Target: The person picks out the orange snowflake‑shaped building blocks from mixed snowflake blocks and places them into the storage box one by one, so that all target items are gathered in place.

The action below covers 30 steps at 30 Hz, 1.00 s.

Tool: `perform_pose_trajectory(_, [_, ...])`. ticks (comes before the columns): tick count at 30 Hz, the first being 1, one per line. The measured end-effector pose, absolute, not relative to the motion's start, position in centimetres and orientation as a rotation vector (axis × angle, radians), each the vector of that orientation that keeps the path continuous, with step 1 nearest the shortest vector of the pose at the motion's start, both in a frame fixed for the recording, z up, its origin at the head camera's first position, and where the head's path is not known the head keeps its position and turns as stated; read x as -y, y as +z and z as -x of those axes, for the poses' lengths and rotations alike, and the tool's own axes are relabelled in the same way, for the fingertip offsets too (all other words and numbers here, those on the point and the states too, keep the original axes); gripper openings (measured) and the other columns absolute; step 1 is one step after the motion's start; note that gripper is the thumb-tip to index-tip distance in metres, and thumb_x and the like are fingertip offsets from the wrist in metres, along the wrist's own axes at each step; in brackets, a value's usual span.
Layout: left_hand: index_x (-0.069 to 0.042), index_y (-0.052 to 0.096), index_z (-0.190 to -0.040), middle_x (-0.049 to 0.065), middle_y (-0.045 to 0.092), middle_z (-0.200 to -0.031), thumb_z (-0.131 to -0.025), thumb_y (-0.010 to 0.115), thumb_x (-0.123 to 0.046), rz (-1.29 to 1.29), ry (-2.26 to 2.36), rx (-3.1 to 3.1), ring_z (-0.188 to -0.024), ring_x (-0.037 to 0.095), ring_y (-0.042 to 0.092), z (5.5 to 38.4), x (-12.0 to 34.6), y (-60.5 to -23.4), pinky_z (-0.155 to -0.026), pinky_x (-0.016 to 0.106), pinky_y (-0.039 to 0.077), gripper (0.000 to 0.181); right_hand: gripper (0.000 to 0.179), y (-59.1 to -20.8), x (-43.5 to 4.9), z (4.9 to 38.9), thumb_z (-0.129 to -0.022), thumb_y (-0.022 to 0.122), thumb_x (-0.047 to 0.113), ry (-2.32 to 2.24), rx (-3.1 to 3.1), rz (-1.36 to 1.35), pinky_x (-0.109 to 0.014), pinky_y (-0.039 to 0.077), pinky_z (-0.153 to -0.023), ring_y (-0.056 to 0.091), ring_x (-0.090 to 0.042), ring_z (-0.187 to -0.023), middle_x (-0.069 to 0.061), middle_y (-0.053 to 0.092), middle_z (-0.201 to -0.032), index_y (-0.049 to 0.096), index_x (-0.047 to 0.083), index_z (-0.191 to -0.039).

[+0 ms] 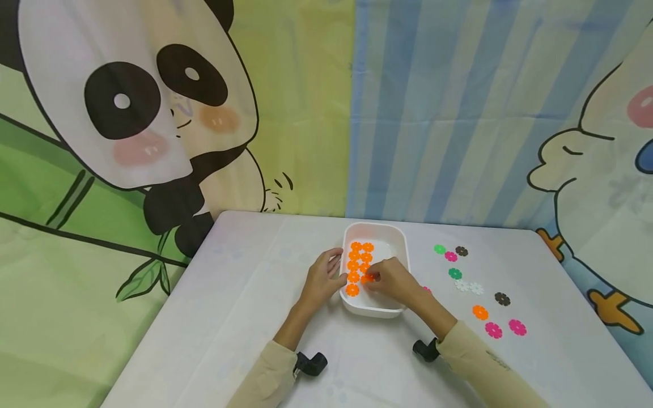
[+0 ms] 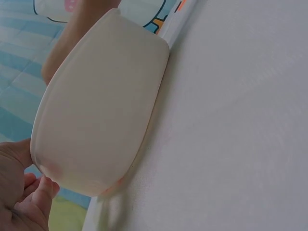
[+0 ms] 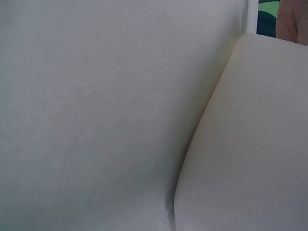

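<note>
A white plastic tub (image 1: 377, 309) stands on the table with orange flower-shaped plastic discs (image 1: 353, 265) laid in two columns along its left side. My left hand (image 1: 322, 277) grips the tub's left rim, thumb over the edge. From the left wrist view, the fingertips of the left hand (image 2: 29, 192) touch the tub's outer wall (image 2: 101, 106). Reaching in over the right rim, my right hand (image 1: 393, 280) pinches an orange disc at the lower end of the right column; its fingers partly cover that disc. The right wrist view shows mostly tub wall (image 3: 250, 134) and tabletop.
Right of the tub lie loose discs: a green disc (image 1: 455, 273), white discs (image 1: 461, 285), a dark brown disc (image 1: 502, 298), an orange disc (image 1: 480, 312) and several pink discs (image 1: 493, 330). A printed curtain (image 1: 306, 113) hangs behind the white table (image 1: 245, 283).
</note>
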<state>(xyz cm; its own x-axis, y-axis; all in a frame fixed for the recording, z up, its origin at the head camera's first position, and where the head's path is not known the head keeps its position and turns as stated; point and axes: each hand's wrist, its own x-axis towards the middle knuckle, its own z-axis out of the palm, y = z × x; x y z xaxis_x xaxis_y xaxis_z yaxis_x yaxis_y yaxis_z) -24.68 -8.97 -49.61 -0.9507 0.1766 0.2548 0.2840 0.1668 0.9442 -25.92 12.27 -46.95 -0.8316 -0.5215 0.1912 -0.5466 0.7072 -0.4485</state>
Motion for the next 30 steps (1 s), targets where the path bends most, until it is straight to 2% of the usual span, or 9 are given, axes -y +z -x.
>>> perform_pose_trajectory(4, [0.005,0.045,-0.137,0.019,0.047,-0.139,-0.083,0.066,0.01,0.485,-1.935,2.313,-0.13,0.031,0.049,23.9,8.9,-48.4,-0.102,0.034,0.045,0.058,0.017,-47.0,-12.0,25.9,-0.075,0.083,0.012,0.742,2.848,-0.899,-0.032,0.059,-0.074,0.061,-0.013,-0.069,-0.003,0.072,-0.078,0.077,0.003,-0.089])
perform_pose_trajectory(9, [0.011,0.042,-0.136,0.027,0.043,-0.14,-0.083,0.064,0.013,0.505,-1.939,2.324,-0.13,0.04,0.045,23.3,8.9,-47.3,-0.104,0.046,0.043,0.058,0.018,-47.1,-11.8,26.0,-0.076,0.083,0.011,0.665,2.862,-0.868,-0.035,0.059,-0.08,0.065,-0.017,-0.074,-0.005,0.073,-0.082,0.077,0.002,-0.09])
perform_pose_trajectory(14, [0.004,0.043,-0.139,0.019,0.044,-0.142,-0.084,0.067,0.011,0.468,-1.938,2.334,-0.132,0.033,0.046,24.5,8.9,-49.3,-0.104,0.041,0.043,0.061,0.019,-47.3,-11.7,26.1,-0.075,0.083,0.011,0.632,2.87,-0.845,-0.032,0.059,-0.078,0.064,-0.016,-0.073,-0.004,0.073,-0.082,0.077,0.003,-0.092])
perform_pose_trajectory(20, [-0.003,0.047,-0.138,0.012,0.048,-0.14,-0.083,0.069,0.007,0.461,-1.924,2.325,-0.13,0.025,0.049,24.7,9.0,-49.7,-0.102,0.031,0.045,0.06,0.02,-47.5,-11.7,26.2,-0.075,0.083,0.011,0.599,2.854,-0.868,-0.03,0.059,-0.075,0.059,-0.014,-0.069,-0.003,0.072,-0.079,0.077,0.003,-0.092])
perform_pose_trajectory(30, [0.002,0.046,-0.137,0.012,0.048,-0.14,-0.082,0.068,0.008,0.464,-1.936,2.317,-0.13,0.026,0.049,24.5,9.0,-49.6,-0.1,0.025,0.045,0.06,0.023,-47.5,-11.7,26.0,-0.075,0.083,0.01,0.645,2.858,-0.844,-0.028,0.056,-0.069,0.054,-0.015,-0.067,-0.005,0.07,-0.077,0.077,0.002,-0.096])
